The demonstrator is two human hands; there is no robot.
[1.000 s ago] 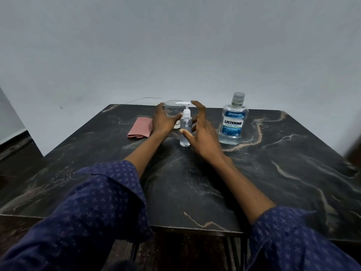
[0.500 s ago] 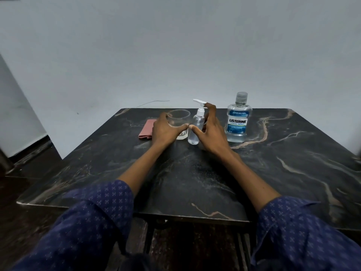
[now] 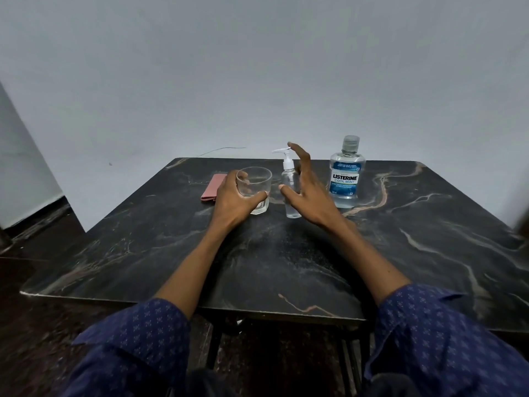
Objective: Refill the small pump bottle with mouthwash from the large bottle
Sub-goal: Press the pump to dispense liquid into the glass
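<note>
At the far middle of the table [image 3: 286, 267], the pump bottle [image 3: 290, 193] stood upright, long axis vertical, spout pointing left toward the glass [image 3: 254, 187] that the left hand [image 3: 232, 202] gripped. The right hand [image 3: 309, 193] hovered beside it, fingers spread, holding nothing. A sound next move, I judged: grasp the body low and unscrew the pump squarely. The capped large bottle [image 3: 346, 179] stood just right

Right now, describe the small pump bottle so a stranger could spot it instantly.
On the dark marble-patterned table, look at the far middle, between the clear drinking glass and the large blue-labelled Listerine mouthwash bottle. The slim clear plastic pump bottle stands there; it alone has a white pump nozzle.
</note>
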